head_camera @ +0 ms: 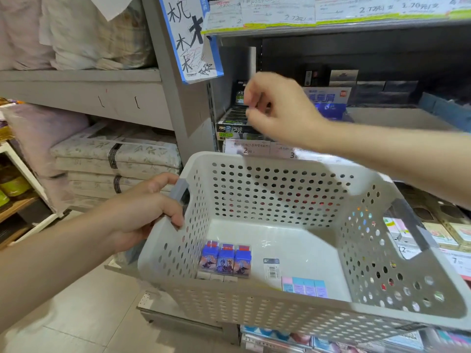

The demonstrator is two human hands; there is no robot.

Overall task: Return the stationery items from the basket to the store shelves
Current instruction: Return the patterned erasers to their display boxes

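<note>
Head view | left hand [142,207] grips perforated plastic basket [275,189] handle — right hand [277,110] fingers curled, hold unclear

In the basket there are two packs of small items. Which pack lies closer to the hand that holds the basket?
The blue pack with cartoon figures lies closer to the left hand, near the basket wall on that side. The pastel pink-and-blue pack lies farther right.

Your single head camera looks forward and down, close over the basket [254,159], facing the shelves [331,28] beyond.
</note>
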